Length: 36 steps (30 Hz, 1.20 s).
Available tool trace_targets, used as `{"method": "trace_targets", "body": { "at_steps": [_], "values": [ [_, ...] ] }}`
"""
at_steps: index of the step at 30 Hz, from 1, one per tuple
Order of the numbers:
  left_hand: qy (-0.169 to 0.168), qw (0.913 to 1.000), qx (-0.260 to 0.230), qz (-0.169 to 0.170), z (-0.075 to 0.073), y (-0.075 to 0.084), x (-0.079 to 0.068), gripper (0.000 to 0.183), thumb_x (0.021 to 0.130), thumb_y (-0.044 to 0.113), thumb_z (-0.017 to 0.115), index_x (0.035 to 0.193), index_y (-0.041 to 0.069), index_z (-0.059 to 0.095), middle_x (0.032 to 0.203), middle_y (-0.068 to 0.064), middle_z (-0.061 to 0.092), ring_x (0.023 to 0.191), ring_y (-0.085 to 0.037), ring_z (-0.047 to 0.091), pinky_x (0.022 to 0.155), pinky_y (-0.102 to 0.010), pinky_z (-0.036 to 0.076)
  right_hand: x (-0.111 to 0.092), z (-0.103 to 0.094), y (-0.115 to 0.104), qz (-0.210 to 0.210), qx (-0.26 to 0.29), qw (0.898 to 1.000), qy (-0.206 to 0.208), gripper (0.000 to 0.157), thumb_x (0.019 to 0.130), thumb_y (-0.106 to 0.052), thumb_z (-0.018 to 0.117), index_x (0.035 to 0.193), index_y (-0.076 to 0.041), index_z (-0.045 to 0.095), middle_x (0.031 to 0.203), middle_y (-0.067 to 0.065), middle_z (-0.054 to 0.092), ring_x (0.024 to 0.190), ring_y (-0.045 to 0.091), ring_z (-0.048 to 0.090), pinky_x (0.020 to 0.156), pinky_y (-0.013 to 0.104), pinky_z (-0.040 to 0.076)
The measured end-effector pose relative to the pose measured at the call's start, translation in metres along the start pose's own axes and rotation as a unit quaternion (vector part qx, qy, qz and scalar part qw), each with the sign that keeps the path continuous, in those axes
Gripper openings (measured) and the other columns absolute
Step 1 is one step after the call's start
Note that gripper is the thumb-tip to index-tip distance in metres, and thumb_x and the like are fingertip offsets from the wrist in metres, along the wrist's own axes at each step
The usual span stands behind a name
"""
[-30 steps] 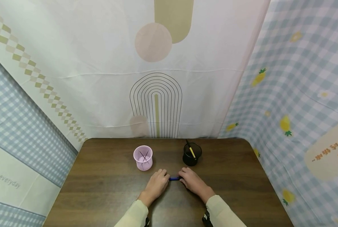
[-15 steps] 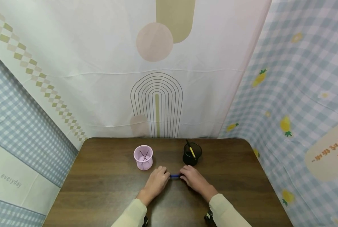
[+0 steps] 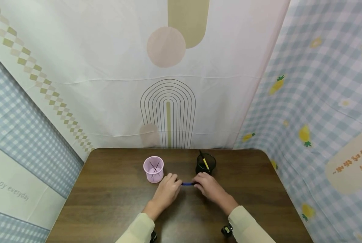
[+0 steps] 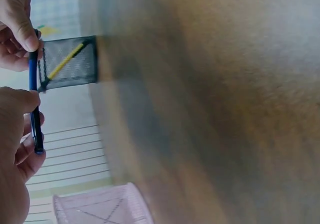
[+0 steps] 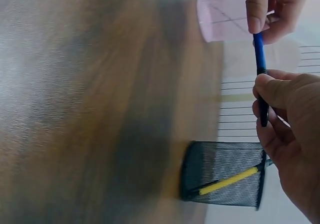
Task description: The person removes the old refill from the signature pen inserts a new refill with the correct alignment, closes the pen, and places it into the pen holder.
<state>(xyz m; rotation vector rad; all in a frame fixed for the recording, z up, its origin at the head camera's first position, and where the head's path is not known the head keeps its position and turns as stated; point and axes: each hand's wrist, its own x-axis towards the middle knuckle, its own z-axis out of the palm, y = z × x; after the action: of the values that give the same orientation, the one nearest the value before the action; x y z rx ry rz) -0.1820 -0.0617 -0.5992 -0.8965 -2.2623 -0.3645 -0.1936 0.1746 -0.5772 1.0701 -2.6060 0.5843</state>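
Observation:
A blue pen (image 3: 187, 184) with black ends is stretched between both hands above the table. My left hand (image 3: 167, 189) pinches its left end between thumb and fingers. The other end is pinched by my right hand (image 3: 209, 186). In the left wrist view, the pen's black tip (image 4: 38, 143) sticks out past the left thumb. In the right wrist view, its opposite dark end (image 5: 264, 115) lies along the right fingers. Behind the right hand stands a black mesh pen holder (image 3: 201, 168) with a yellow-and-black pen (image 3: 205, 163) leaning in it.
Beyond the left hand is a pink mesh cup (image 3: 154, 177) holding thin, dark, crossed sticks (image 3: 154, 167). The brown wooden table (image 3: 114, 189) ends at a hanging white cloth (image 3: 114, 111), with checked cloth (image 3: 290, 141) along the right side.
Both hands have moved a little forward, toward the containers, with the pen held between them. The gap between the hands looks about the same, and the containers stay in place.

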Motion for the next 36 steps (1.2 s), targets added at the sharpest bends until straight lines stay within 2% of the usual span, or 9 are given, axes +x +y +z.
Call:
{"method": "trace_targets", "body": {
  "at_steps": [7,16,23,36],
  "values": [
    [-0.009,0.9997,-0.021,-0.006,-0.016,0.001,0.012,0.006,0.09,0.017,0.073,0.088,0.011,0.072,0.082,0.0,0.058,0.076,-0.02,0.053,0.064,-0.032,0.045,0.005,-0.018,-0.008,0.001,-0.01,1.0,-0.003,0.016,0.087,-0.009,0.081,0.1,-0.016,0.075,0.098,-0.004,0.07,0.088,0.012,0.064,0.076,0.029,0.057],
    [-0.024,0.9992,-0.028,-0.012,-0.035,0.006,0.026,0.011,0.084,0.013,0.081,0.09,0.013,0.072,0.084,0.001,0.06,0.077,-0.019,0.053,0.065,-0.031,0.044,0.01,-0.037,-0.015,-0.004,-0.013,1.0,0.003,0.016,0.088,-0.009,0.081,0.101,-0.016,0.075,0.099,-0.004,0.07,0.088,0.012,0.065,0.077,0.031,0.057],
    [-0.042,0.998,-0.036,-0.029,-0.053,0.011,0.04,0.008,0.088,0.013,0.079,0.094,0.012,0.074,0.087,0.0,0.062,0.081,-0.018,0.054,0.068,-0.031,0.046,0.015,-0.054,-0.021,-0.024,-0.015,0.999,0.029,0.02,0.084,-0.006,0.083,0.1,-0.015,0.074,0.098,-0.003,0.069,0.088,0.013,0.064,0.076,0.031,0.057],
    [-0.041,0.9971,-0.056,-0.032,-0.082,0.01,0.067,0.006,0.092,0.011,0.076,0.098,0.01,0.075,0.089,-0.001,0.064,0.082,-0.019,0.055,0.073,-0.031,0.048,0.026,-0.089,-0.031,-0.038,-0.02,0.998,0.05,0.021,0.085,-0.007,0.083,0.103,-0.013,0.076,0.102,-0.001,0.07,0.088,0.014,0.063,0.072,0.028,0.055]
  ]
}}
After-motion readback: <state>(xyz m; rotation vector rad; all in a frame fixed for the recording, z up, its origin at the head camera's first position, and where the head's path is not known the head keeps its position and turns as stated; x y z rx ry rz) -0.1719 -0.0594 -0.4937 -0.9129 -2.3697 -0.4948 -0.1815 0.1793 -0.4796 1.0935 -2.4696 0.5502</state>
